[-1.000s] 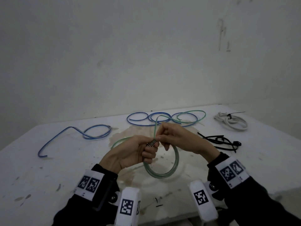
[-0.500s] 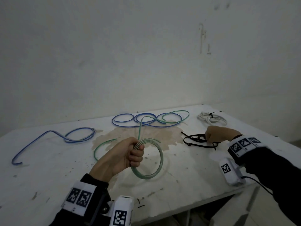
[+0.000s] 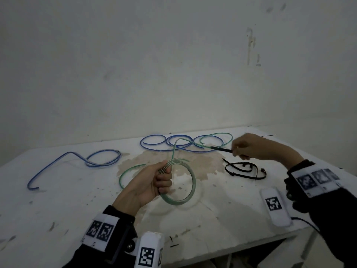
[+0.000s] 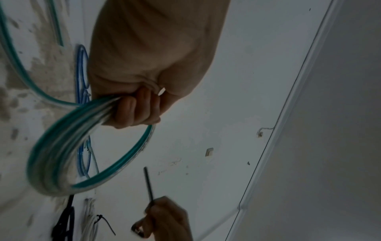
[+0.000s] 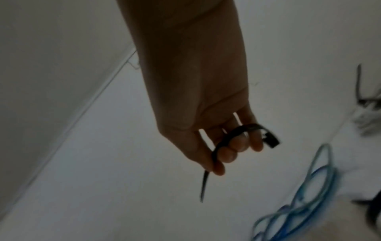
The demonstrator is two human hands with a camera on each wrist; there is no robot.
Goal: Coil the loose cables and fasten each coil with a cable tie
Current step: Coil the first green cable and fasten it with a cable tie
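My left hand (image 3: 154,182) grips a coil of green cable (image 3: 185,198) above the middle of the white table (image 3: 58,209); the coil (image 4: 62,156) hangs below my curled fingers (image 4: 136,110). The cable's uncoiled length (image 3: 174,149) runs up and back to loops at the far edge. My right hand (image 3: 251,146) is raised at the right and pinches a black cable tie (image 3: 222,149) whose tail points left. In the right wrist view the tie (image 5: 233,135) curves across my fingers (image 5: 237,146).
A long blue cable (image 3: 92,158) lies loose at the left and loops (image 3: 179,142) along the far edge. More black ties (image 3: 243,169) lie right of centre. A tied white cable bundle (image 4: 90,225) lies at the far right. A white marker block (image 3: 274,206) sits near the front edge.
My right hand left the green coil, went right to the black ties on the table, and now is lifted with one tie in its fingers. My left hand keeps holding the coil.
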